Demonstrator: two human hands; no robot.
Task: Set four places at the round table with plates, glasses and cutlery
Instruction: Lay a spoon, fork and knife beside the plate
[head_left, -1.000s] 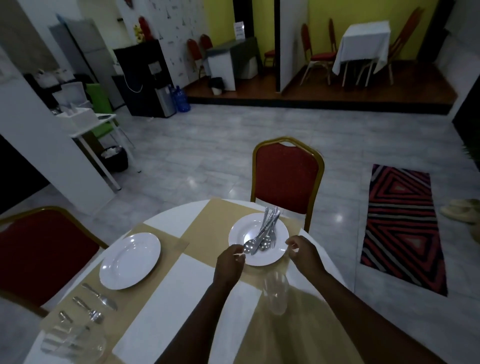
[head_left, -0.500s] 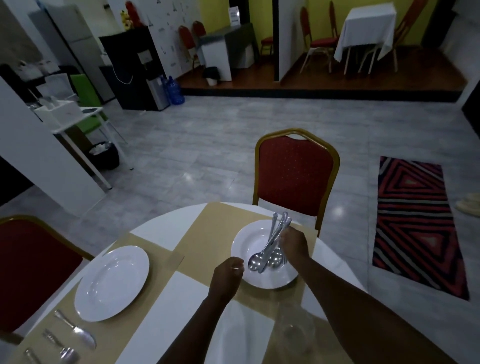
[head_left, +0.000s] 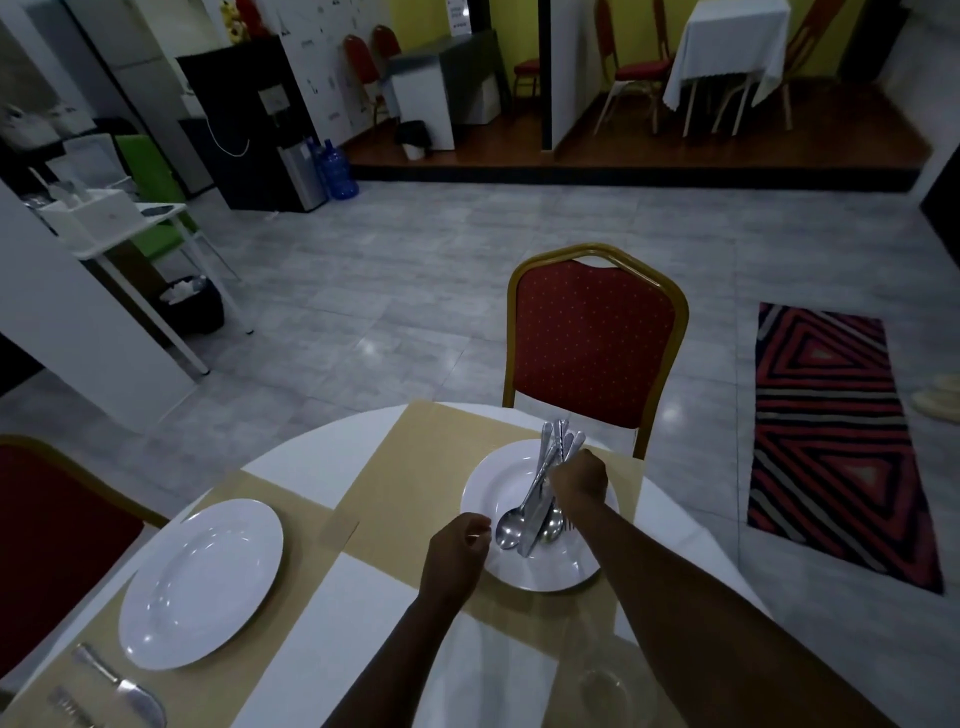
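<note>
- The round worktop (head_left: 291, 462) carries tan placemats (head_left: 415, 483), and only two of its four places show in the head view, so the other two cannot be judged.
- The left place looks the further along: a white dinner plate (head_left: 200, 584) lies on its mat near the worktop's left edge, with a table knife (head_left: 122, 686) and what seems a fork (head_left: 70, 706) just beside it toward the near-left corner of the view. No glass shows there.
- The far place, in front of the red chair (head_left: 595, 338), has its plate (head_left: 524, 571) down near the worktop's far-right edge, but the cutlery is not yet laid out: a bundle of cutlery (head_left: 540, 493) rests in the plate, spoon bowls toward the near side.
- A clear glass (head_left: 602, 686) stands at the near edge, apart from that plate and probably still to be placed.
- The right hand (head_left: 579, 483) has its grip closed round the bundle's handles above the plate.
- The left hand (head_left: 457, 551) sits at the plate's near-left rim, fingers curled; whether they pinch anything cannot be told.
- Judged overall, the job is roughly midway at best.
</note>
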